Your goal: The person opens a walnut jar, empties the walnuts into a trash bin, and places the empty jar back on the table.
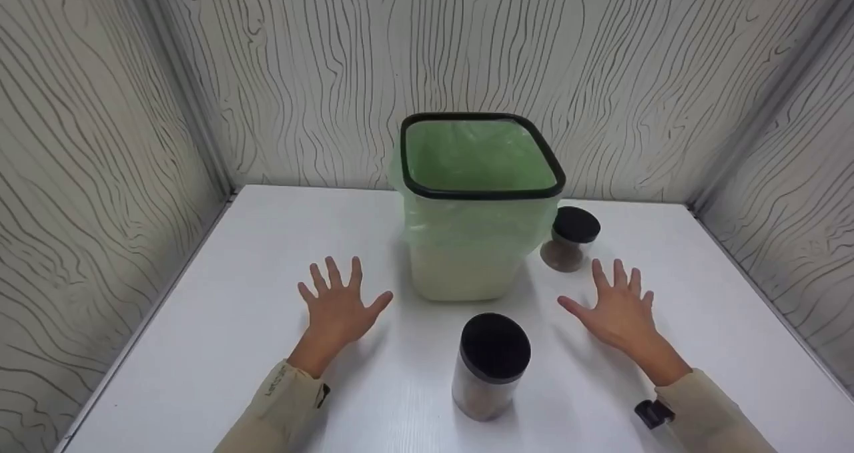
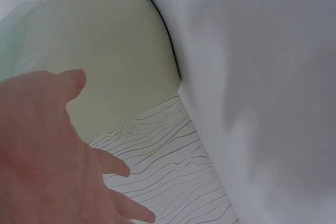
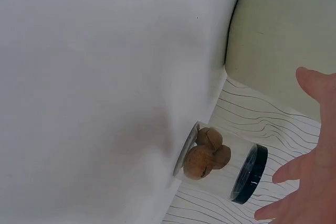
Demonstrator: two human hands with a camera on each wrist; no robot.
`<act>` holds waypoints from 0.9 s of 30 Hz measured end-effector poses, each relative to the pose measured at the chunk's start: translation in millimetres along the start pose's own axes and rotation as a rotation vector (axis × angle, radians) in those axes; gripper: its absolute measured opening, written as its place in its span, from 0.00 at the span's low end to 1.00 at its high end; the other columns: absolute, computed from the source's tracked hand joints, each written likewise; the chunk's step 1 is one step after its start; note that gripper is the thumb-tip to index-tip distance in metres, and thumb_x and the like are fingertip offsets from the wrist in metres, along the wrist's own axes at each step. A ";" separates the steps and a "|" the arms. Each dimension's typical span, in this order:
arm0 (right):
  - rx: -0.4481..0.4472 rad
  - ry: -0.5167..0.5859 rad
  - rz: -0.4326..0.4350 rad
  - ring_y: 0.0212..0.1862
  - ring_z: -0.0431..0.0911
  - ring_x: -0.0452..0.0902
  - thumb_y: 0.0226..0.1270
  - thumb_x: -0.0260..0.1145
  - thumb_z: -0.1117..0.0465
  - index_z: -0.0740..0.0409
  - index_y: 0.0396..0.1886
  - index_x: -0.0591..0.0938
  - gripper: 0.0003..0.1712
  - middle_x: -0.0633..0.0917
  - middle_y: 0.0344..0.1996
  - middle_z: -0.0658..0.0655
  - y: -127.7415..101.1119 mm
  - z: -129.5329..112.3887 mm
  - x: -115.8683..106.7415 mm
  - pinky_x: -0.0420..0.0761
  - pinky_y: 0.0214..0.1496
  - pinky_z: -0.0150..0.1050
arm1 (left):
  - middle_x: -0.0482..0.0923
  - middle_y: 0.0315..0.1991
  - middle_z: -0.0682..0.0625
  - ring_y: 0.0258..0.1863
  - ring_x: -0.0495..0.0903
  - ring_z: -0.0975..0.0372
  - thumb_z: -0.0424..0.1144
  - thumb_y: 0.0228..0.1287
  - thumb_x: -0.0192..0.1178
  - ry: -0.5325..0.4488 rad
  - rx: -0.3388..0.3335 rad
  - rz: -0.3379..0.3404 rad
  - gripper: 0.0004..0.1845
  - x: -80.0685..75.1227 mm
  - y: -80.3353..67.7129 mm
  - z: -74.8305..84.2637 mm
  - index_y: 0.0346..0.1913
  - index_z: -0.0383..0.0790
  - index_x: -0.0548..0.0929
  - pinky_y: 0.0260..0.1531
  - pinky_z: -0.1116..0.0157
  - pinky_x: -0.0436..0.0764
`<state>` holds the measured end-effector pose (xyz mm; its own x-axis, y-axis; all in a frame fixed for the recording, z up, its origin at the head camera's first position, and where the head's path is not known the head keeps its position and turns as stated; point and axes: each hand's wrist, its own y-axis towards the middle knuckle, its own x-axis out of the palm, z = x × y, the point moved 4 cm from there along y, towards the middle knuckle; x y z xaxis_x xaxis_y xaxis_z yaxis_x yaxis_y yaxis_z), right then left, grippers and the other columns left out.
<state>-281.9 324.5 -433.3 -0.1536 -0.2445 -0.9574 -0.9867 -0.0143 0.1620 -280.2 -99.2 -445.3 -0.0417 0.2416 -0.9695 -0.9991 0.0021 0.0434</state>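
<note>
My left hand is spread with straight fingers over the white table, left of a trash bin. On the other side, my right hand is spread the same way and holds nothing. Just beyond its fingertips stands a clear jar with a black lid; the right wrist view shows several brown walnuts inside. A second black-lidded jar stands between the hands, nearer to me, its brownish contents blurred. The bin has a green liner bag folded over its top and a black rim ring.
The white table runs back to a wall with a wood-grain pattern. Similar side walls rise at left and right. The bin stands near the back middle, taller than both jars.
</note>
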 end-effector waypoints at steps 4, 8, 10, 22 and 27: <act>-0.059 0.005 0.059 0.64 0.77 0.47 0.57 0.58 0.29 0.69 0.69 0.60 0.56 0.55 0.65 0.80 -2.3 -3.1 -2.3 0.53 0.57 0.72 | 0.47 0.70 0.27 0.68 0.45 0.34 0.68 0.61 0.48 -0.054 0.041 0.038 0.47 -1.1 -1.3 3.0 0.73 0.39 0.55 0.60 0.34 0.45; -0.103 0.024 0.092 0.63 0.74 0.52 0.58 0.61 0.33 0.69 0.68 0.62 0.53 0.58 0.63 0.79 -5.1 -7.3 -4.8 0.60 0.56 0.69 | 0.54 0.68 0.28 0.67 0.53 0.37 0.64 0.61 0.53 -0.105 0.088 0.087 0.44 -1.2 -4.0 6.7 0.71 0.36 0.60 0.61 0.37 0.50; -0.115 0.041 0.091 0.63 0.73 0.52 0.58 0.63 0.35 0.69 0.68 0.61 0.52 0.59 0.64 0.78 -6.5 -9.0 -5.4 0.61 0.56 0.68 | 0.57 0.66 0.29 0.65 0.57 0.38 0.61 0.62 0.55 -0.129 0.115 0.110 0.42 -1.0 -5.9 9.0 0.70 0.34 0.62 0.60 0.39 0.53; -0.236 0.206 0.086 0.62 0.63 0.61 0.58 0.69 0.52 0.69 0.62 0.68 0.39 0.68 0.60 0.69 -9.7 -17.7 -0.1 0.64 0.59 0.60 | 0.69 0.59 0.37 0.57 0.69 0.45 0.46 0.66 0.58 -0.338 0.364 0.100 0.30 9.3 -16.7 25.2 0.65 0.33 0.67 0.53 0.47 0.69; -0.294 0.258 0.137 0.59 0.59 0.67 0.56 0.71 0.58 0.66 0.56 0.73 0.30 0.72 0.57 0.65 -14.1 -23.5 0.5 0.69 0.56 0.57 | 0.69 0.59 0.39 0.58 0.69 0.48 0.44 0.67 0.56 -0.390 0.428 0.016 0.27 15.3 -20.8 31.3 0.64 0.35 0.67 0.53 0.50 0.71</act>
<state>-266.9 301.9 -430.4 -0.2271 -0.4979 -0.8370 -0.8950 -0.2321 0.3809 -259.7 -65.3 -453.4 0.0325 0.5843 -0.8109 -0.9008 0.3686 0.2296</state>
